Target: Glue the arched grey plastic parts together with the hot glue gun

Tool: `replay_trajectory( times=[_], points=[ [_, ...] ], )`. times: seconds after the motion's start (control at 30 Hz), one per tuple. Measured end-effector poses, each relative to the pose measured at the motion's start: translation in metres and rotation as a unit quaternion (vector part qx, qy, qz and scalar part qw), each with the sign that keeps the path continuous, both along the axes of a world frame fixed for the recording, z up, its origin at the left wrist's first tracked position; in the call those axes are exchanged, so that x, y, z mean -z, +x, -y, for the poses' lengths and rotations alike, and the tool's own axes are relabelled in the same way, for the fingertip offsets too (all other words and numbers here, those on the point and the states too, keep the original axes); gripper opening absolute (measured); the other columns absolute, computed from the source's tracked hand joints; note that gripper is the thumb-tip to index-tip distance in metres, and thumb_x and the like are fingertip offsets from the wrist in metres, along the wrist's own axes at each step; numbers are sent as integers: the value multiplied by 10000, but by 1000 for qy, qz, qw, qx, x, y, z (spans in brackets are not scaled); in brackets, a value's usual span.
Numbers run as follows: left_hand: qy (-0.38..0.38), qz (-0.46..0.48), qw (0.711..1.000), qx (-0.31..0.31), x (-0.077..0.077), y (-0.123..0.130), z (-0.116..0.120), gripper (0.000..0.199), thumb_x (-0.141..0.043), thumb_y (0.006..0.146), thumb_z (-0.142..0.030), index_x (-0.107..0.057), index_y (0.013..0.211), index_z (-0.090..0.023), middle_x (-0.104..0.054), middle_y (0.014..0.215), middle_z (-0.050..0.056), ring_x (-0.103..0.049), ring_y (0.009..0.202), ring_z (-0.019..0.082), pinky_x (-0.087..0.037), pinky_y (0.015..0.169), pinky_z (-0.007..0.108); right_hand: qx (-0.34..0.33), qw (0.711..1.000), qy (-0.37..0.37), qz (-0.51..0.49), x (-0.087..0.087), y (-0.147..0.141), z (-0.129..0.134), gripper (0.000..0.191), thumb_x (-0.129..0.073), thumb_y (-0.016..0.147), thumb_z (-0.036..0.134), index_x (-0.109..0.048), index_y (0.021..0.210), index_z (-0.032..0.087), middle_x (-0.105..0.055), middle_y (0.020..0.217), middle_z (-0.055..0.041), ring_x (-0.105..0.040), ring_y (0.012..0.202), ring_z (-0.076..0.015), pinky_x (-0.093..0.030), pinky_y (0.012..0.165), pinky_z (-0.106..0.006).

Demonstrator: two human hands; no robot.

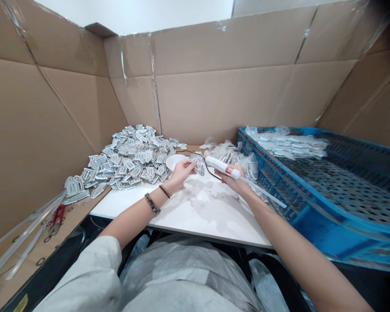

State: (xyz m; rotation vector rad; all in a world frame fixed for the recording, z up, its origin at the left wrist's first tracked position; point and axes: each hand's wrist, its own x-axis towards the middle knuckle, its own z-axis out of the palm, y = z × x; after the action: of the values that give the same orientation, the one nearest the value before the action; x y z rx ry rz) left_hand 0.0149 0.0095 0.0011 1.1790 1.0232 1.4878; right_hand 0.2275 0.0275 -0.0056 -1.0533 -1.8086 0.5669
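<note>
My right hand (235,178) is wrapped round a white hot glue gun (218,165), whose nozzle points left towards my other hand. A long translucent glue stick (268,196) sticks out of the gun's back end. My left hand (183,172) pinches a small grey-and-white flat piece (199,166) in its fingertips, just in front of the nozzle; whether the two touch I cannot tell. Behind my left hand lies a white round dish (174,161), partly covered by the fingers. A large heap of similar grey-and-white pieces (133,158) rises to the left.
Plastic-wrapped pieces (229,151) lie behind the glue gun. A blue crate (299,208) on the right holds stacked wrapped pieces (287,145). Red-handled pliers or cutters (57,216) and several glue sticks (29,234) lie at the left. Cardboard walls (224,99) surround the white board (195,216).
</note>
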Motion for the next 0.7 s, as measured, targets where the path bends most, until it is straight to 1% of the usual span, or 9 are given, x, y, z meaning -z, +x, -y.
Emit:
replay_trajectory(
  times=[0.17,0.3,0.47,0.6,0.7],
  points=[
    [-7,19,999,36,4,1,-1,274,-825,752,-296,-662,857,-103,-701,847,49,-639,740,109,-515,728,235,-14,1000,-2,21,-2,0,0,445,-625,725,616,-534,553,216,-562,477,-16,-503,437,-159,-359,463,-269],
    [2,14,1000,26,3,-1,-1,273,-829,747,-305,-663,837,-108,-700,831,42,-633,753,109,-507,746,233,-18,998,13,51,1,2,-4,458,-625,741,629,-542,553,219,-566,477,-19,-509,442,-168,-355,460,-273],
    [2,6,1000,9,0,-3,0,244,-816,745,-293,-667,805,-110,-686,798,28,-600,724,98,-499,728,224,-31,997,22,63,4,1,-5,364,-632,738,534,-583,579,211,-577,500,-24,-533,493,-175,-349,470,-263],
    [16,-12,1000,22,-1,-3,0,231,-802,752,-302,-666,796,-121,-670,783,17,-574,695,93,-486,686,212,-24,997,18,71,3,1,-4,314,-629,740,476,-588,584,207,-580,516,-27,-538,509,-179,-352,485,-266],
    [36,-20,999,32,-2,-2,1,239,-790,764,-323,-672,833,-127,-668,803,18,-572,699,96,-476,656,202,-25,997,16,71,2,1,-4,302,-628,742,466,-587,591,207,-578,520,-26,-539,513,-181,-351,489,-268]
  ],
)
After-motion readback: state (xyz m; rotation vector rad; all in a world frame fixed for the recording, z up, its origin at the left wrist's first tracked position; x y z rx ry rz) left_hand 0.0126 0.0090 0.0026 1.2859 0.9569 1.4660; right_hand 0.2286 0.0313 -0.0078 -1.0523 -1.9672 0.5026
